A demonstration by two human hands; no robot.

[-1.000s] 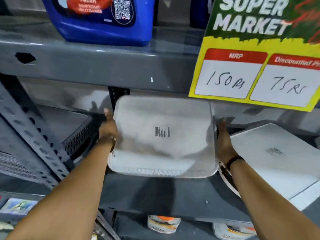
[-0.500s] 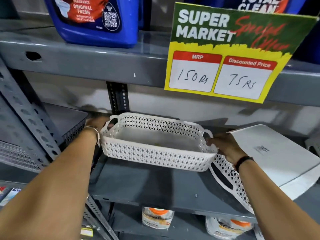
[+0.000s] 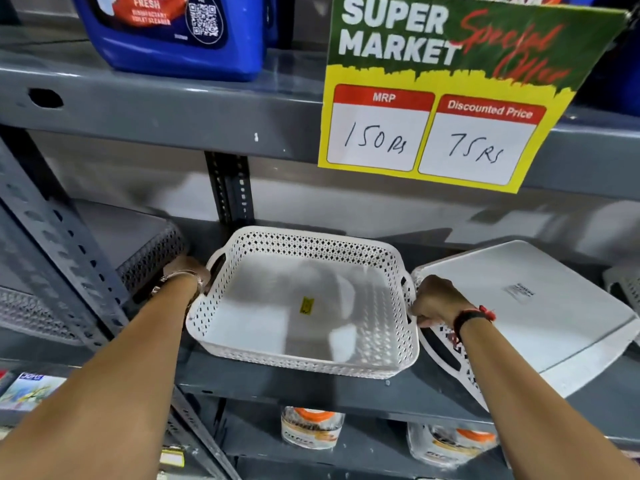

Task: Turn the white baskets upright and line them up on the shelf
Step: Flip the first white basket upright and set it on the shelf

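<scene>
A white perforated basket (image 3: 298,362) sits upright on the grey shelf (image 3: 311,389), its open side up and a small yellow sticker inside. My left hand (image 3: 188,270) grips its left handle and my right hand (image 3: 438,301) grips its right handle. Just to the right a second white basket (image 3: 540,313) lies upside down and tilted, its flat bottom with a barcode label facing up. Part of a third white basket (image 3: 623,285) shows at the right edge.
A grey perforated basket (image 3: 138,244) stands upside down to the left, behind a slanted shelf upright (image 3: 65,258). A price sign (image 3: 450,98) hangs from the shelf above, beside a blue cleaner bottle (image 3: 173,32). Jars (image 3: 311,429) stand on the shelf below.
The white basket has gone from bottom-facing-me to upright and has come down onto the shelf. Both hands stay on its handles.
</scene>
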